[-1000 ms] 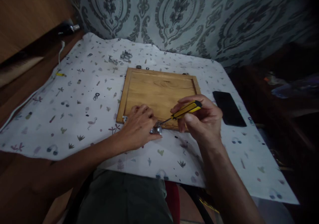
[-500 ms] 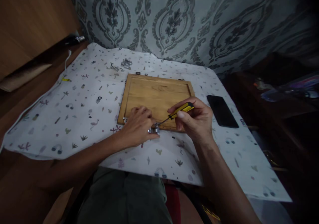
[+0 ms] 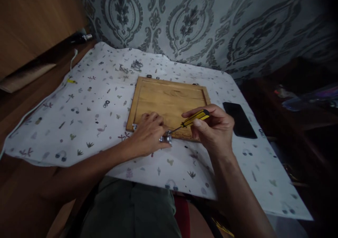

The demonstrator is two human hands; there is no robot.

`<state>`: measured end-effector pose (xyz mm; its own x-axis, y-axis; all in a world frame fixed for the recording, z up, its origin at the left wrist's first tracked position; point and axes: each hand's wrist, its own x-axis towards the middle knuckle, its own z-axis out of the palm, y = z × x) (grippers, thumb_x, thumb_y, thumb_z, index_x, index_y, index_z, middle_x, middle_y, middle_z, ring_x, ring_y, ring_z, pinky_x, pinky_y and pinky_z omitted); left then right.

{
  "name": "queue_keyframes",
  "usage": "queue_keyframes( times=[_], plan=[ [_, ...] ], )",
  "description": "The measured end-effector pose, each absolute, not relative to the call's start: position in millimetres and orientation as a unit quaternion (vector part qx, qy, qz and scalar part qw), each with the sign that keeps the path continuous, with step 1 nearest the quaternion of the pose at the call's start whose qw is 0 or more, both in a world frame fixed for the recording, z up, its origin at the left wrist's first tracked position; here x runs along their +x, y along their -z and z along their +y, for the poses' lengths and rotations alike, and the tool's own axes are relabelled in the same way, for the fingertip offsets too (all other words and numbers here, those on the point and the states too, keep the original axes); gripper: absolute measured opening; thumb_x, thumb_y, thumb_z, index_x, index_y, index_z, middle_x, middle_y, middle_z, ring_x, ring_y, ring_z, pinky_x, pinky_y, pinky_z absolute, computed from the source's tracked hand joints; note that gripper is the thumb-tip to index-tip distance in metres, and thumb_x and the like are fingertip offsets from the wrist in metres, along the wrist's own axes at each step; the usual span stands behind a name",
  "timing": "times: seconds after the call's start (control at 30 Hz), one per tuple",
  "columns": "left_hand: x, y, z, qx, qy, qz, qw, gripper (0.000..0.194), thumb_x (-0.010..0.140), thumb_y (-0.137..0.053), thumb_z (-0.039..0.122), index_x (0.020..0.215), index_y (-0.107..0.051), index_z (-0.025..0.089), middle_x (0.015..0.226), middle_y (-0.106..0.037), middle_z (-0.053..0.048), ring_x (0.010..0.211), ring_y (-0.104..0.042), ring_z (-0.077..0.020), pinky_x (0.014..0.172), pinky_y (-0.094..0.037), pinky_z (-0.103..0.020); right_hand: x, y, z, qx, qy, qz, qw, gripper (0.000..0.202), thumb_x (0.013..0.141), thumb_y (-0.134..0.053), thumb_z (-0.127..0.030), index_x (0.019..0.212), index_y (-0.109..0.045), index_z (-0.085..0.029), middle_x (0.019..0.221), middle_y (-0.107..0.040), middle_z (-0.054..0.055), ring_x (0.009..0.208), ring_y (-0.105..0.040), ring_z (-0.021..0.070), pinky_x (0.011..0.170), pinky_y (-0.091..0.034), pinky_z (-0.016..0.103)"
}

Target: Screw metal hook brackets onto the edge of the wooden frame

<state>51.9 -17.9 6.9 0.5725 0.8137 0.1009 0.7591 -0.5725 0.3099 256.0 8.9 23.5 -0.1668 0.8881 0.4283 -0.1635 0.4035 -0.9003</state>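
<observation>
A framed wooden panel (image 3: 169, 97) lies flat on the cloth-covered table. Over its near edge rests my left hand (image 3: 149, 134), fingers bent and closed around a small shiny metal hinge (image 3: 166, 138), partly hidden by the fingers. My right hand (image 3: 215, 132) pinches a screwdriver (image 3: 195, 118) by its yellow and black handle. The shaft slants down to the left, and its tip meets the hinge. Another small metal piece (image 3: 134, 126) sits at the panel's near left corner.
Loose metal hardware (image 3: 136, 65) lies toward the back of the patterned tablecloth (image 3: 87, 125). Right of the panel is a black phone (image 3: 239, 120). A white cord (image 3: 39, 105) runs along the left table edge. Behind rises a patterned wall (image 3: 185, 23).
The view has shifted slightly, moving the table things to the right. My right hand has turned a little outward around the screwdriver handle; the tip stays at the hinge. My left hand holds its place.
</observation>
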Motion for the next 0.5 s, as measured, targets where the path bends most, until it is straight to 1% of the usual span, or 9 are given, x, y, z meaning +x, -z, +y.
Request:
queue_keyframes(
  times=[0.07,0.13,0.23,0.27,0.3,0.37,0.43,0.5],
  plan=[
    [52.0,-7.0,-17.9,0.879,-0.114,0.448,0.122,0.043,0.087,-0.082,0.055,0.105,-0.078,0.016,0.11,-0.066,-0.01,0.112,-0.051,-0.0308,0.097,-0.038,-0.045,256.3,-23.6,9.0,-0.29,-0.466,-0.606,0.575,0.029,0.076,-0.095,-0.036,0.082,-0.069,-0.023,0.084,-0.084,-0.001,0.032,-0.054,0.0064,0.03,-0.045,0.018],
    [52.4,-8.2,-17.9,0.878,-0.11,0.449,0.125,0.043,0.088,-0.081,0.055,0.105,-0.078,0.016,0.111,-0.066,-0.01,0.113,-0.051,-0.0313,0.098,-0.038,-0.045,256.6,-24.0,8.7,-0.284,-0.473,-0.608,0.571,0.029,0.075,-0.095,-0.037,0.087,-0.071,-0.024,0.083,-0.083,-0.002,0.032,-0.055,0.0067,0.029,-0.045,0.018],
    [53.2,-11.0,-17.8,0.878,-0.099,0.451,0.127,0.045,0.088,-0.08,0.056,0.106,-0.078,0.015,0.11,-0.066,-0.011,0.114,-0.051,-0.0322,0.097,-0.039,-0.046,257.1,-25.1,7.1,-0.303,-0.47,-0.623,0.547,0.03,0.081,-0.09,-0.042,0.103,-0.077,-0.025,0.087,-0.082,0.0,0.036,-0.059,0.0079,0.032,-0.048,0.02],
    [53.4,-11.7,-17.7,0.878,-0.095,0.452,0.127,0.045,0.088,-0.08,0.056,0.106,-0.078,0.014,0.11,-0.066,-0.012,0.114,-0.051,-0.0324,0.097,-0.04,-0.046,257.1,-25.4,6.5,-0.312,-0.466,-0.628,0.539,0.03,0.084,-0.088,-0.044,0.105,-0.079,-0.026,0.089,-0.082,0.001,0.037,-0.061,0.008,0.033,-0.049,0.021],
    [53.7,-12.2,-17.8,0.878,-0.092,0.453,0.126,0.045,0.088,-0.081,0.056,0.106,-0.078,0.014,0.11,-0.066,-0.012,0.114,-0.051,-0.0326,0.097,-0.04,-0.046,257.1,-25.7,6.0,-0.318,-0.462,-0.633,0.533,0.028,0.085,-0.086,-0.045,0.104,-0.08,-0.026,0.091,-0.081,0.002,0.038,-0.061,0.0079,0.034,-0.049,0.021],
    [54.1,-12.4,-17.9,0.877,-0.093,0.455,0.123,0.045,0.088,-0.081,0.055,0.107,-0.078,0.014,0.11,-0.066,-0.012,0.113,-0.052,-0.0326,0.097,-0.04,-0.047,257.0,-25.8,5.5,-0.322,-0.453,-0.64,0.532,0.024,0.085,-0.086,-0.045,0.095,-0.081,-0.025,0.092,-0.081,0.002,0.038,-0.061,0.0073,0.033,-0.048,0.022],
    [54.2,-12.0,-18.3,0.877,-0.098,0.456,0.12,0.043,0.088,-0.081,0.054,0.107,-0.078,0.015,0.11,-0.066,-0.011,0.113,-0.052,-0.0321,0.096,-0.041,-0.046,256.8,-25.5,5.4,-0.322,-0.444,-0.639,0.539,0.023,0.082,-0.089,-0.044,0.087,-0.079,-0.024,0.092,-0.082,0.002,0.036,-0.057,0.0064,0.031,-0.046,0.021],
    [54.1,-11.6,-18.6,0.877,-0.101,0.453,0.121,0.041,0.089,-0.081,0.052,0.108,-0.078,0.015,0.109,-0.067,-0.011,0.113,-0.052,-0.0319,0.096,-0.041,-0.046,256.7,-24.8,5.7,-0.328,-0.44,-0.632,0.547,0.026,0.078,-0.092,-0.043,0.085,-0.076,-0.024,0.092,-0.083,0.001,0.034,-0.053,0.0055,0.029,-0.044,0.02]
  ],
)
